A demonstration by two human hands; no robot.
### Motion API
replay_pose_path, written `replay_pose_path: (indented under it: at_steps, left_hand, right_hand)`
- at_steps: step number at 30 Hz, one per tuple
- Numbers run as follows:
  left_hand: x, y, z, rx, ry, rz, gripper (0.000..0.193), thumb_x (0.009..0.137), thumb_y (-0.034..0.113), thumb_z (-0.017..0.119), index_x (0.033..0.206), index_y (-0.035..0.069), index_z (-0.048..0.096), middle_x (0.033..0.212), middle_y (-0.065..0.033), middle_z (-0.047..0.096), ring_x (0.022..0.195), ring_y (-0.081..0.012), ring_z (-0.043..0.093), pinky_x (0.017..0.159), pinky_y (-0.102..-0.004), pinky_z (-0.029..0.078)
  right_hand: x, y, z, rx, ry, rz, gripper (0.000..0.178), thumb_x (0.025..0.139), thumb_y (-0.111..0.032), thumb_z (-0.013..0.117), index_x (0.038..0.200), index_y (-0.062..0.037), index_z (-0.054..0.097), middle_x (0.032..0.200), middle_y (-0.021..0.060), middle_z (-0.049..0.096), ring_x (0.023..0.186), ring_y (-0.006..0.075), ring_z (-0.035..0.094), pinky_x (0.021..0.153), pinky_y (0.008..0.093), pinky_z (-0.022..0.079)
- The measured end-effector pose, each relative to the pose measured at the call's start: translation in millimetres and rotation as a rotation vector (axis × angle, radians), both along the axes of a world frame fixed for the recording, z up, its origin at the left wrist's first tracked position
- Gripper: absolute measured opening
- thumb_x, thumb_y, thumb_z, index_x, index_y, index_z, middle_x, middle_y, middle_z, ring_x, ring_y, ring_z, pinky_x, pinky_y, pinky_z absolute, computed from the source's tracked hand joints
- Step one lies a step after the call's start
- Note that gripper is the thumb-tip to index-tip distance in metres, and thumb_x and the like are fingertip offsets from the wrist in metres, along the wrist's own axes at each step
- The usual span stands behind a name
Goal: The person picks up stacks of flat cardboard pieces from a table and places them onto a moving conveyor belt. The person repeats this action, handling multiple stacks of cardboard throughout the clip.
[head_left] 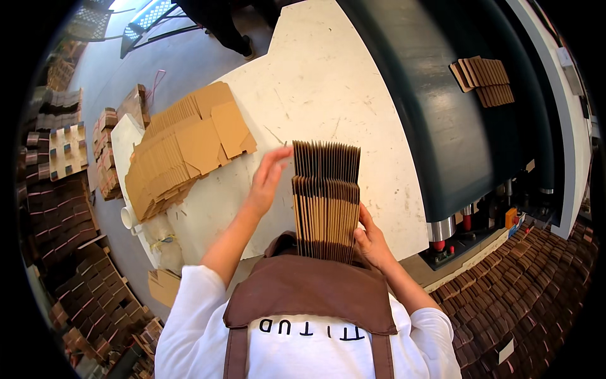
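Observation:
A tight stack of folded cardboard pieces [326,211], dark on their upper parts and striped brown below, stands on edge in front of my body. Its lower end meets my brown apron [309,287]. My left hand [268,180] is at the upper left corner of the stack, fingers stretched out and slightly blurred; the fingertips are close to its edge, and whether they touch I cannot tell. Along the lower right side, my right hand [374,243] grips the stack, with thumb and a finger against the edge and the other fingers partly hidden.
The stack is over a white table [315,76]. Flat brown cardboard blanks [189,139] lie fanned at its left. To the right runs a dark conveyor belt [435,114] carrying a small row of cardboard pieces [486,79]. Bundled cardboard covers the floor on both sides; a person [221,25] stands beyond the table.

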State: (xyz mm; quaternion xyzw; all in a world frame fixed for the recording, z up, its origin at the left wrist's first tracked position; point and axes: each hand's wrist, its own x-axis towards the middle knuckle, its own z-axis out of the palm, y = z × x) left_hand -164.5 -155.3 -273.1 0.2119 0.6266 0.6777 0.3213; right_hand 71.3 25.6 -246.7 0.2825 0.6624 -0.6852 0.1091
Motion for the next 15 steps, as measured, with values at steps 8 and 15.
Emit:
replay_pose_path:
  at_steps: [8, 15]
  left_hand:
    - [83.7, -47.7, -39.0, -0.111, 0.15, -0.218, 0.057, 0.09, 0.017, 0.053, 0.142, 0.008, 0.031, 0.148, -0.0138, 0.029, 0.127, -0.0301, 0.039, 0.103, -0.0399, 0.037]
    - [68.7, -32.4, 16.7, -0.361, 0.778, -0.142, 0.055, 0.089, 0.027, 0.057, 0.138, 0.01, 0.04, 0.143, -0.0161, 0.033, 0.114, -0.0354, 0.042, 0.093, -0.0415, 0.044]
  right_hand:
    - [-11.4, -5.7, 1.0, 0.023, 0.048, -0.011, 0.081, 0.092, -0.058, 0.041, 0.145, -0.0001, 0.022, 0.144, 0.0225, 0.034, 0.135, 0.0305, 0.032, 0.109, 0.0387, 0.027]
    - [-21.9, 5.2, -19.8, -0.194, 0.071, -0.062, 0.088, 0.088, -0.071, 0.03, 0.143, -0.0022, 0.028, 0.145, 0.0152, 0.035, 0.132, 0.0265, 0.035, 0.107, 0.036, 0.031]
